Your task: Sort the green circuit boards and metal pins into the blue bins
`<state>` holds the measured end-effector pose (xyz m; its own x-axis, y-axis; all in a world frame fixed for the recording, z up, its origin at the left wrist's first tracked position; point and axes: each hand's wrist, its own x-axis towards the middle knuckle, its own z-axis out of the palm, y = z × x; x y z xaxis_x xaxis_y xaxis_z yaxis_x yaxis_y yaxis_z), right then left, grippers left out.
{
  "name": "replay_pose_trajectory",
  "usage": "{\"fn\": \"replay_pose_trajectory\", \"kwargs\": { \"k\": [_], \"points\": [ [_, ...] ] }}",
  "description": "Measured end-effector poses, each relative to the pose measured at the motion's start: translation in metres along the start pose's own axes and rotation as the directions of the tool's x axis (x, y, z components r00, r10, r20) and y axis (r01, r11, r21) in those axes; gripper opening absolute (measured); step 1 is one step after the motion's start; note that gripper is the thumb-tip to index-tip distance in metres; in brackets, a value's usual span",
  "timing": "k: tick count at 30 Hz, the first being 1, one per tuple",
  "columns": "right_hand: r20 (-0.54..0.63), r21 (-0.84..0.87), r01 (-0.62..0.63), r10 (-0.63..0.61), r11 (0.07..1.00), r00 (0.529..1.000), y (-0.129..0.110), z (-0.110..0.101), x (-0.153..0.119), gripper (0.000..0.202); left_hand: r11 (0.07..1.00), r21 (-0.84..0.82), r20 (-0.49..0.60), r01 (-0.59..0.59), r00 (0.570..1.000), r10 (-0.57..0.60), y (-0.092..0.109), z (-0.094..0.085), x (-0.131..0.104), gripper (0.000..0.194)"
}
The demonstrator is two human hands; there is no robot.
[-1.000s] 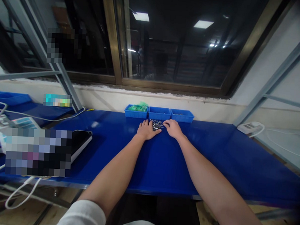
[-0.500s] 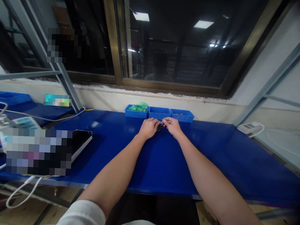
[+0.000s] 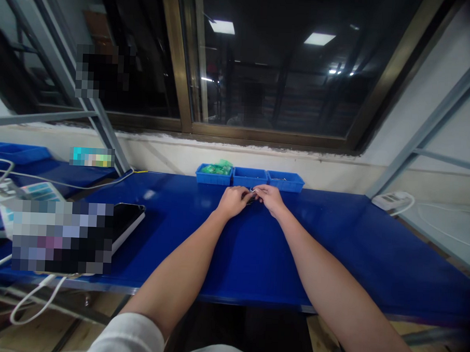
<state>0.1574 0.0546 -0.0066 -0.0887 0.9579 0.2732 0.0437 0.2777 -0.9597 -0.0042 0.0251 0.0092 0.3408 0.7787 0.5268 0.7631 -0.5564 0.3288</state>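
Note:
My left hand [image 3: 234, 201] and my right hand [image 3: 269, 199] meet over the blue table, just in front of the small blue bins. Between their fingertips is a small dark and silvery metal piece [image 3: 252, 191], mostly covered by the fingers; its kind is too small to make out. Both hands are closed in a pinch on it. Behind them stand a blue bin [image 3: 214, 181] with green plastic packets [image 3: 218, 168], a middle blue bin [image 3: 250, 182] with little visible inside, and a right blue bin [image 3: 291, 187] holding a thin metallic item.
A white-edged device with a dark top [image 3: 129, 223] lies on the left, with white cables [image 3: 38, 297] at its side. On the right sits a white power strip [image 3: 392, 200]. Grey metal posts [image 3: 106, 134] rise at the table's back, before a window.
The right fingers have shifted slightly closer to the left ones, and less of the small metal piece shows. Everything else stays in place.

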Motion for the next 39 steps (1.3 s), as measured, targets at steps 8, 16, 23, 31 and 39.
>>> {"fn": "replay_pose_trajectory", "kwargs": {
  "k": [8, 16, 23, 31, 39],
  "points": [
    [0.000, 0.012, -0.025, 0.025, 1.000, 1.000, -0.003, 0.001, -0.002, 0.028, 0.998, 0.059, -0.010, 0.033, 0.999, -0.032, -0.003, 0.000, -0.001, 0.024],
    [0.085, 0.006, -0.032, 0.032, 0.999, 0.996, -0.011, -0.001, -0.009, 0.022, 0.991, 0.128, 0.007, 0.039, 0.999, -0.040, -0.004, -0.004, -0.003, 0.027],
    [0.148, 0.061, -0.035, 0.026, 0.997, 0.989, -0.003, -0.007, -0.007, 0.021, 0.993, 0.119, 0.037, 0.002, 0.999, -0.006, -0.004, -0.003, -0.004, 0.028],
    [-0.051, -0.088, 0.033, -0.038, 0.996, 0.998, -0.002, -0.012, -0.003, 0.021, 0.991, 0.052, -0.037, 0.126, 0.992, -0.124, -0.005, -0.005, -0.004, 0.033],
    [-0.314, -0.382, 0.030, -0.160, 0.924, 0.936, 0.002, -0.035, 0.002, 0.019, 0.959, 0.092, -0.084, 0.268, 0.962, -0.261, -0.020, 0.000, -0.005, 0.033]
  ]
}}
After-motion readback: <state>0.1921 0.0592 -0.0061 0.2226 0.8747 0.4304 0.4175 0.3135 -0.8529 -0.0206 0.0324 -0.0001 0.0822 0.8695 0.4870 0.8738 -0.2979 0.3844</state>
